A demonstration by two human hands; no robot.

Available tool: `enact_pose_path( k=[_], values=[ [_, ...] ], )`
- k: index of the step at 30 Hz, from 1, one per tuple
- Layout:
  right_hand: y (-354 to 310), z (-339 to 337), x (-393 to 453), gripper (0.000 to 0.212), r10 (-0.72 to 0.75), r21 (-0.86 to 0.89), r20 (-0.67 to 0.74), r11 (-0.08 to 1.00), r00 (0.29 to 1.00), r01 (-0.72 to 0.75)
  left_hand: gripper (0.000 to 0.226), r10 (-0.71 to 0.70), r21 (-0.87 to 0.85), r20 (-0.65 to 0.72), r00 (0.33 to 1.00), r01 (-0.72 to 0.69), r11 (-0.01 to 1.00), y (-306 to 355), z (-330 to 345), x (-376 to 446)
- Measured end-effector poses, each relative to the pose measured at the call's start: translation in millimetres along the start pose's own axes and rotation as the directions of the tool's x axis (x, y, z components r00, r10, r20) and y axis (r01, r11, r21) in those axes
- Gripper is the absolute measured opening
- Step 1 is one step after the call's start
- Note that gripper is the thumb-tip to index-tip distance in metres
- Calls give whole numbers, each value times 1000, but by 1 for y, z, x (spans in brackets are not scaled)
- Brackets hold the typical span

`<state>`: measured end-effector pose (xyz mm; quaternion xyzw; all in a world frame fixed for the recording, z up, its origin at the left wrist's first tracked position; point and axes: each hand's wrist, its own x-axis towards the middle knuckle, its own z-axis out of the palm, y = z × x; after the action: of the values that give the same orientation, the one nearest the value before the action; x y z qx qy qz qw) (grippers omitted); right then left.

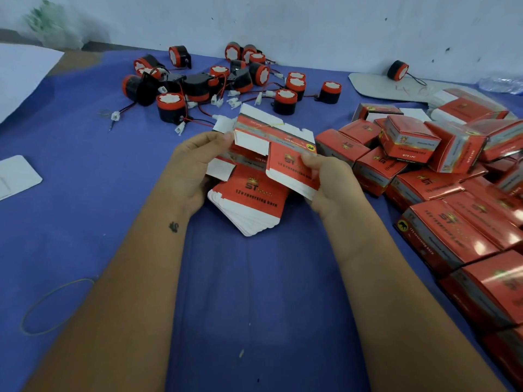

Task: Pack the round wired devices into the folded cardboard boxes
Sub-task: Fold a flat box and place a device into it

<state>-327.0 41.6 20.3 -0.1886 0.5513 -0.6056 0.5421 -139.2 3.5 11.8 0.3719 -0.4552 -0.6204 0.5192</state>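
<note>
Left hand (195, 165) grips banded stack of flat boxes (249, 205); right hand (325, 179) pinches top blank (288, 165), peeling it free. Best pull clear of band, then square up. Round wired devices (226, 80) wait beyond, on blue cloth (254, 292).

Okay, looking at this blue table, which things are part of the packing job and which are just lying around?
Part of the job:
- flat box blank, held by left hand and right hand
- stack of flat blanks
- round wired devices
- folded boxes

Just lying about:
- rubber band
- white card
- white tray
</note>
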Motion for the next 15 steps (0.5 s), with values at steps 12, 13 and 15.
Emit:
enact_pose_path(
  k=[12,13,15],
  values=[
    [0,-14,1,12,-228,-391,123,883,966,258,30,212,260,-604,768,-60,964,0,-36,15],
    [0,-14,2,13,-251,-376,92,887,964,267,32,271,322,-667,694,-59,945,1,-45,16],
    [2,-13,5,13,-316,-348,16,888,949,301,26,373,443,-733,569,-18,897,5,-65,18]
  ],
)
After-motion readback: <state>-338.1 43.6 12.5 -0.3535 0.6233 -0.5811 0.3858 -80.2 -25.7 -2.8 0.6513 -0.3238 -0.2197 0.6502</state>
